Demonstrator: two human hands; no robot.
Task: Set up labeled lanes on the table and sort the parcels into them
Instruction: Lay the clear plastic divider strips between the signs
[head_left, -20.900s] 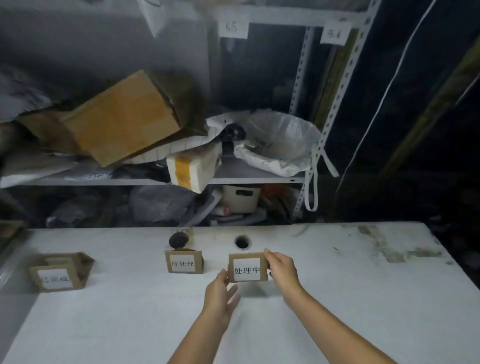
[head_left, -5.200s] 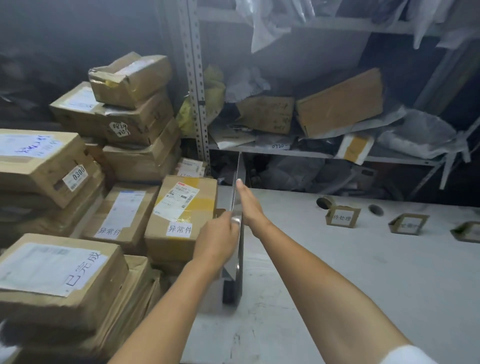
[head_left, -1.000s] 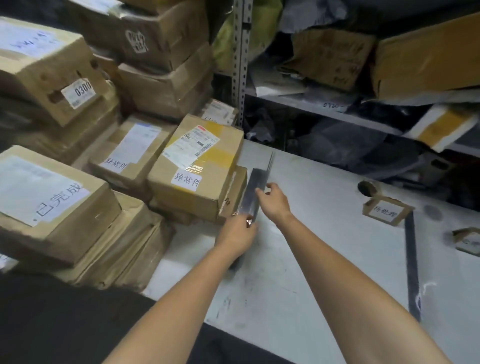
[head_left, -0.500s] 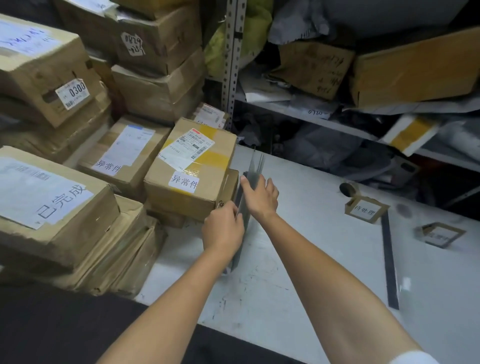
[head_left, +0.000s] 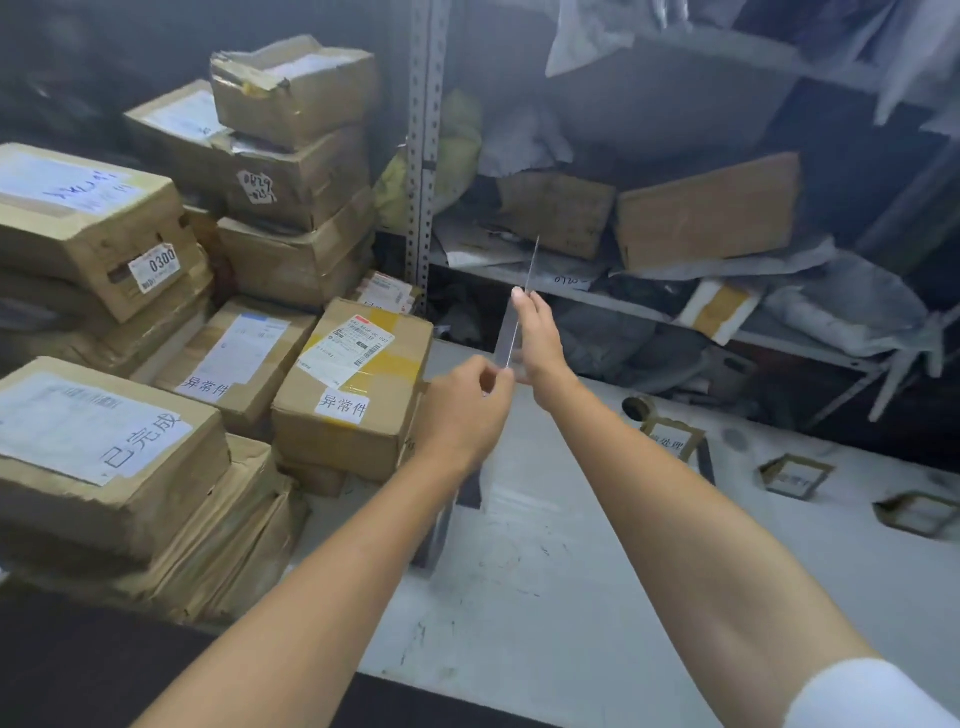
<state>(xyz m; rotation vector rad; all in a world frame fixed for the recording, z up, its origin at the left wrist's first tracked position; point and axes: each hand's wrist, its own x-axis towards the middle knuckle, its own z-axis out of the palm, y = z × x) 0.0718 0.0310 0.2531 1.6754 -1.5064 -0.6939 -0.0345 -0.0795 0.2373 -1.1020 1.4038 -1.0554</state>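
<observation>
Two hands pinching one thin strip (head_left: 521, 312), left hand (head_left: 464, 415), right hand (head_left: 537, 338), three label stands (head_left: 797, 475).

Parcels (head_left: 353, 389) are stacked at the table's (head_left: 545, 597) left end; label stands (head_left: 672, 439) are lined along its far right edge, shelving (head_left: 571, 291) behind.

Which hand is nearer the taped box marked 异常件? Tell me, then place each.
Left. The left hand pinches the strip's lower part just right of the box. The right hand holds the strip higher up, farther right.
</observation>
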